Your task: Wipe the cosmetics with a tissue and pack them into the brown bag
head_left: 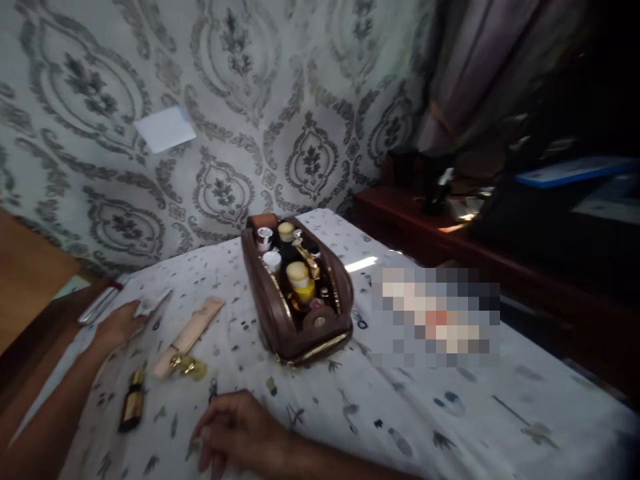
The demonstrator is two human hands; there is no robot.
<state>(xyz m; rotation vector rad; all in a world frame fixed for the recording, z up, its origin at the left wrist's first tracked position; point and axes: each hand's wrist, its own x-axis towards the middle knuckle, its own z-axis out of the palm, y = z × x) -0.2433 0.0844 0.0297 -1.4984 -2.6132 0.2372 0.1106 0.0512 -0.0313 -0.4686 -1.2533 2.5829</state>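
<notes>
My left hand [119, 325] lies at the left of a table covered by a white patterned cloth [400, 413], its fingers closed on a small white object [153, 302] that I cannot name. My right hand [235, 430] rests near the front edge with fingers curled downward on the cloth; nothing shows in it. Between the hands lie a small dark bottle with a gold band [133, 400], a long beige tube [193, 330] and small gold pieces [184, 364]. Behind them stands an open brown toiletry bag [280, 320] filled with several bottles and jars.
A patterned wall rises behind the table, with a white paper [164, 128] stuck on it. A dark wooden shelf [425, 227] with clutter and a curtain stand at the right. A blurred-out patch lies on the cloth right of the bag. A pen-like item [100, 303] lies at the left edge.
</notes>
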